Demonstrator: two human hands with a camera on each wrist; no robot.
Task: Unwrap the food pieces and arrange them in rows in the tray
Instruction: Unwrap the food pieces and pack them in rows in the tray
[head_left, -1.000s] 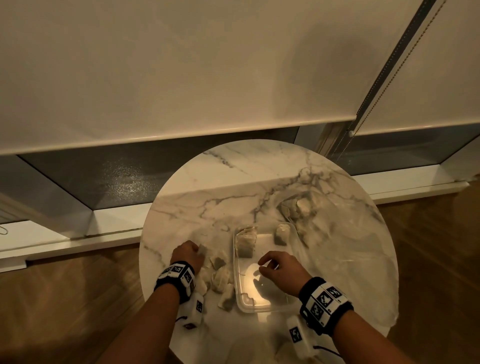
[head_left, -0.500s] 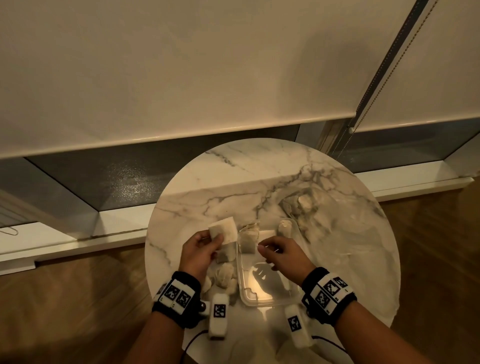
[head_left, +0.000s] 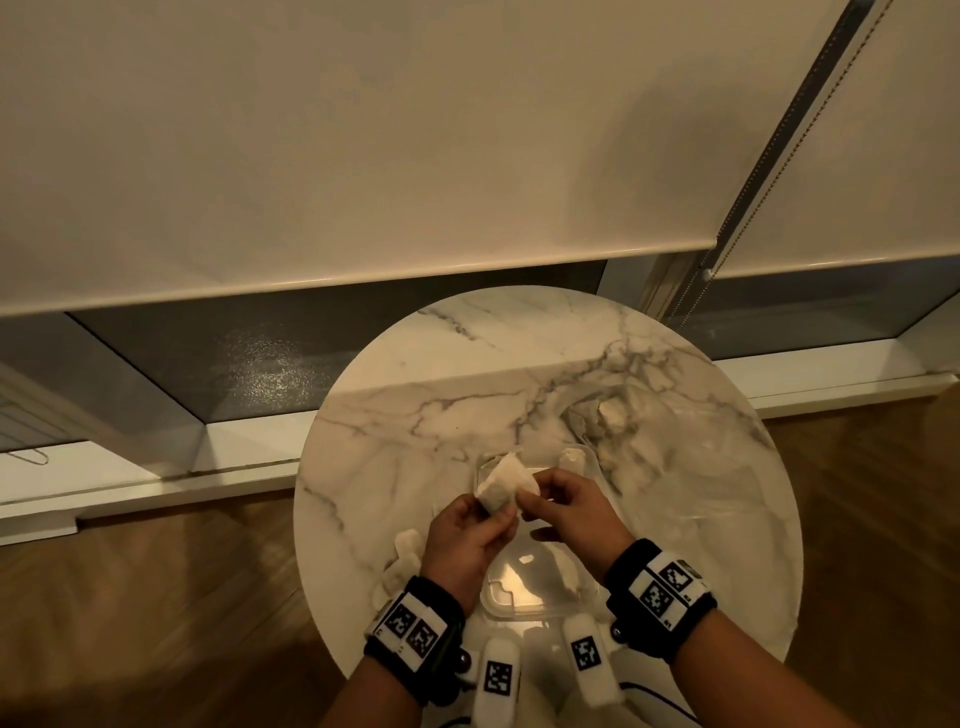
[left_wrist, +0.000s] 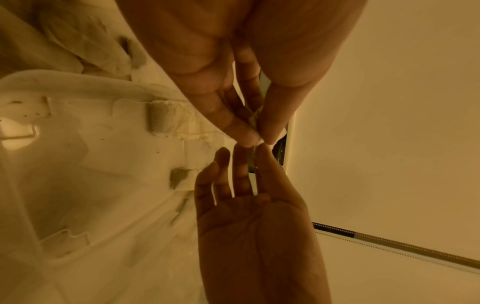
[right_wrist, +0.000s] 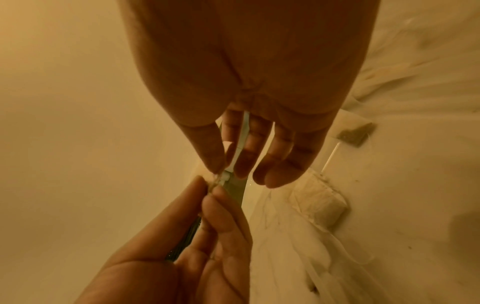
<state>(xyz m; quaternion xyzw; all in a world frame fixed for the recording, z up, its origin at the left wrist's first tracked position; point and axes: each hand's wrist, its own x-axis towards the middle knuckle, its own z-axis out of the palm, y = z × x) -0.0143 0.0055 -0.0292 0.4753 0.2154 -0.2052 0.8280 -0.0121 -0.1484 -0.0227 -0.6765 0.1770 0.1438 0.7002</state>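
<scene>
A round marble-patterned table (head_left: 467, 395) is standing on a wooden floor (head_left: 156, 597). 2 cream roller blinds (head_left: 311, 145) are hanging partly lowered over the dark window (head_left: 291, 358) behind it.

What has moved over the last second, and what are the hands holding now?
The left hand lifted a wrapped piece from the pile on the table's left and carried it rightward, over the tray. The right hand, which hovered empty over the tray, rose to meet it and now pinches the wrapper too. The tray, the pieces at its far end and the round table stayed put.
</scene>
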